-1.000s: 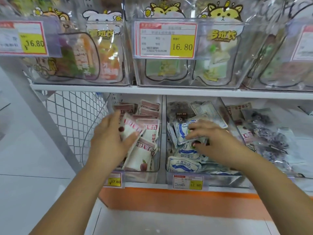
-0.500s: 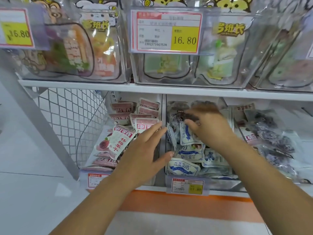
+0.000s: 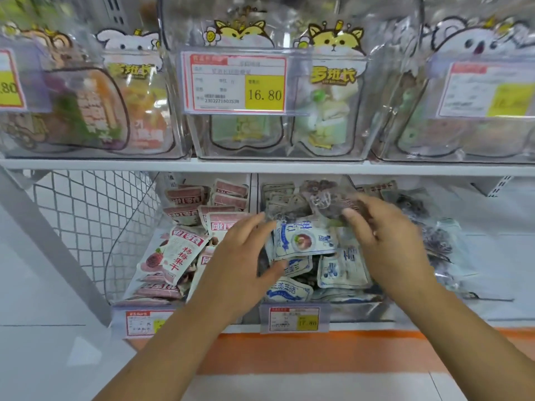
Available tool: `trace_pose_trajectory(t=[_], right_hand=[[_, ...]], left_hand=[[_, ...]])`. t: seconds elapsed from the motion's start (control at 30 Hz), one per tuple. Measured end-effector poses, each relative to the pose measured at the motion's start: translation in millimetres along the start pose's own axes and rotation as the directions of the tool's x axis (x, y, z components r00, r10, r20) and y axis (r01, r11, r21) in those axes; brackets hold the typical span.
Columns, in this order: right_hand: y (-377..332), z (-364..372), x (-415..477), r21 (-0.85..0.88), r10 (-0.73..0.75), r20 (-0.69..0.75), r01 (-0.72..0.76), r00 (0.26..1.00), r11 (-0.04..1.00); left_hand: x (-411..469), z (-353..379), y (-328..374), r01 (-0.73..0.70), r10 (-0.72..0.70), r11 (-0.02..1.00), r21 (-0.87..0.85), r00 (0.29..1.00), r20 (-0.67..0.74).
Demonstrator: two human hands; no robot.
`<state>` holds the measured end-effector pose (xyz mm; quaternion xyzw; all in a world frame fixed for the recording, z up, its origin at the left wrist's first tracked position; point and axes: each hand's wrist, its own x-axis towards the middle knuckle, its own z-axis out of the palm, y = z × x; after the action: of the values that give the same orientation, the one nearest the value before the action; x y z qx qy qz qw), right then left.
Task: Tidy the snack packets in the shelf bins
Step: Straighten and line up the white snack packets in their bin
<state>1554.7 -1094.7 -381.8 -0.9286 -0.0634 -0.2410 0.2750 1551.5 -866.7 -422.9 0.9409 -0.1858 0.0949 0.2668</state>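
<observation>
On the lower shelf, a clear middle bin (image 3: 356, 309) holds blue-and-white snack packets (image 3: 340, 270). My left hand (image 3: 243, 261) reaches into it with fairly straight fingers and spread thumb, touching the left edge of a raised blue-and-white packet (image 3: 304, 238). My right hand (image 3: 388, 238) is over the back of the same bin, its fingers and thumb pinching a dark, see-through packet (image 3: 324, 201), which is blurred. The left bin (image 3: 121, 314) holds pink-and-white packets (image 3: 179, 256), some standing and some slumped forward.
Dark packets (image 3: 434, 235) lie loose to the right of the middle bin. Price tags (image 3: 293, 318) hang on the bin fronts. The upper shelf (image 3: 260, 166) carries clear bins of cartoon-printed bags (image 3: 333, 105). A white wire mesh panel (image 3: 86, 221) closes the left side.
My left hand has left the pink-packet bin and moved right to the blue-and-white packets. My right hand reached to the back of the middle bin and now holds a dark packet.
</observation>
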Motion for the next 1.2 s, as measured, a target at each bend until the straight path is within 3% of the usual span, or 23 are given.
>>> trace_pose_trajectory(t=[0.07, 0.13, 0.23, 0.3, 0.4, 0.47, 0.53, 0.6, 0.77, 0.83, 0.93, 1.03, 1.2], right_hand=[[19.2, -24.6, -7.6, 0.009, 0.099, -0.123, -0.098, 0.988, 0.995], [47.4, -39.6, -11.1, -0.039, 0.185, -0.137, -0.192, 0.973, 0.981], [75.5, -43.3, -26.8, -0.3, 0.226, 0.167, -0.169, 0.96, 0.939], [78.0, -38.1, -35.8, -0.413, 0.161, 0.226, -0.055, 0.961, 0.909], [51.1, -33.0, -30.3, -0.317, -0.033, 0.084, 0.058, 0.996, 0.947], [22.2, -20.8, -14.2, -0.146, -0.083, 0.165, 0.108, 0.983, 0.983], [4.3, 4.2, 11.6, -0.066, -0.111, 0.382, 0.147, 0.918, 0.987], [-5.0, 35.3, 41.9, -0.079, -0.12, 0.508, 0.184, 0.853, 0.98], [-9.4, 83.2, 91.2, -0.441, 0.117, 0.639, 0.239, 0.76, 0.865], [-10.0, 86.9, 94.2, -0.454, 0.164, 0.664, 0.219, 0.73, 0.863], [-3.2, 77.9, 77.2, -0.234, 0.102, 0.585, 0.047, 0.804, 0.971], [6.6, 63.2, 56.1, -0.029, 0.085, 0.446, -0.081, 0.891, 0.996], [7.6, 60.1, 50.7, -0.042, 0.103, 0.361, -0.094, 0.927, 0.995]], left_hand=[[-0.4, 4.2, 5.7, -0.016, 0.016, 1.0, 0.017, 1.0, 0.014], [0.0, 8.1, 11.3, -0.033, 0.032, 0.999, 0.036, 0.999, 0.02], [0.9, 10.7, 21.5, -0.05, 0.05, 0.997, 0.053, 0.999, 0.006], [2.5, 10.8, 25.9, -0.04, 0.04, 0.998, 0.047, 0.999, -0.002], [5.8, 7.6, 23.9, -0.009, 0.011, 0.999, 0.052, 0.999, -0.047], [6.8, 3.7, 17.0, 0.023, -0.02, 0.999, 0.036, 0.997, -0.069], [8.4, 0.8, 8.9, 0.046, -0.044, 0.999, 0.024, 0.997, -0.064], [9.9, 0.5, 2.4, 0.052, -0.052, 0.999, 0.01, 0.998, -0.046], [11.0, 0.5, -5.4, 0.041, -0.041, 0.999, -0.019, 0.999, 0.012], [11.3, -0.6, -9.6, 0.051, -0.051, 0.998, -0.032, 0.999, 0.02], [13.2, -1.7, -12.2, 0.065, -0.064, 0.996, -0.057, 0.998, 0.013], [15.3, -1.5, -7.9, 0.072, -0.072, 0.992, -0.099, 0.997, 0.002], [9.6, -1.2, -0.6, 0.057, -0.057, 0.995, -0.078, 0.998, 0.004]])
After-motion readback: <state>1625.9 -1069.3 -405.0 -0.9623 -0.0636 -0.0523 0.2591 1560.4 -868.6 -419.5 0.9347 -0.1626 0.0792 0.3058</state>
